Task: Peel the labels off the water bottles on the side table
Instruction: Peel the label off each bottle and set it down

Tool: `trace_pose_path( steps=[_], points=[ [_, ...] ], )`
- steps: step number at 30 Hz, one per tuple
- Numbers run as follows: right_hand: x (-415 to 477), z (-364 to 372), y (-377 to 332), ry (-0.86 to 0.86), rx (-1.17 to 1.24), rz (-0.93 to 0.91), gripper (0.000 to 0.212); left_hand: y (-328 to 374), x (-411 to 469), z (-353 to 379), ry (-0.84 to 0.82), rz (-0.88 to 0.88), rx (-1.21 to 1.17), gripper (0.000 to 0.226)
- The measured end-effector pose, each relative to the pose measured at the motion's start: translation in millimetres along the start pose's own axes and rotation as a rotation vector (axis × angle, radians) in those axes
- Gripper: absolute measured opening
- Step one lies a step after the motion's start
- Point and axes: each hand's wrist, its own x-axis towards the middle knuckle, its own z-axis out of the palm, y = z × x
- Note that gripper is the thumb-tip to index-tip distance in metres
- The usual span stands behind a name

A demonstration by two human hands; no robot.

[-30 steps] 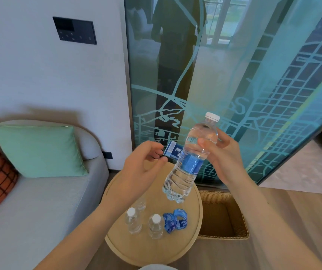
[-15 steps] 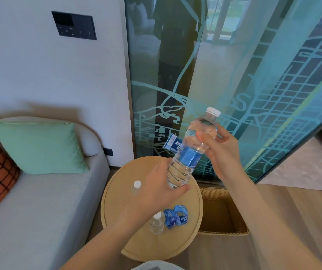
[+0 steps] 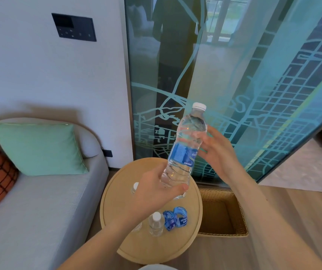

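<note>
At centre frame, the left hand [image 3: 156, 190] curls round the base of the water bottle [image 3: 191, 129]; the right hand [image 3: 218, 151] rests beside it, fingers loosely spread. The blue label [image 3: 182, 153] probably needs pinching at an edge next.

A living room: sofa [image 3: 29, 211], side table [image 3: 175, 246], wall control panel [image 3: 74, 27].

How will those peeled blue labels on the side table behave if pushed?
The peeled labels lie curled in loose loops, so probably thin, floppy and very light. A push would likely tumble them rather than slide them. The upright bottle beside them might tip if nudged.
</note>
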Motion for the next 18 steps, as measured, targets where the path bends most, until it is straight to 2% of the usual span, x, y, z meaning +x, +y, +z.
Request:
trace_pose_path(
  steps=[5, 8, 11, 15, 18],
  points=[
    [2.0, 4.5, 3.6, -0.143, 0.270, 0.173, 0.055, 4.0, -1.3, -6.4, -0.031, 0.013, -0.110, 0.031],
    [5.1, 7.8, 1.1, -0.184, 0.303, 0.202, 0.069, 5.5, -1.3, -8.3, -0.048, 0.026, -0.146, 0.031],
    [6.1, 6.4, -0.2, -0.300, 0.355, 0.198, 0.067, 5.3, -1.2, -8.9, -0.051, 0.035, -0.174, 0.032],
    [6.0, 5.2, -0.2, -0.442, 0.284, 0.198, 0.082, 4.3, -0.2, -11.4, -0.049, 0.057, -0.174, 0.032],
    [6.8, 5.5, -0.4, -0.457, 0.215, 0.161, 0.065, 3.9, 0.1, -11.8, -0.048, 0.071, -0.162, 0.033]
  ],
)
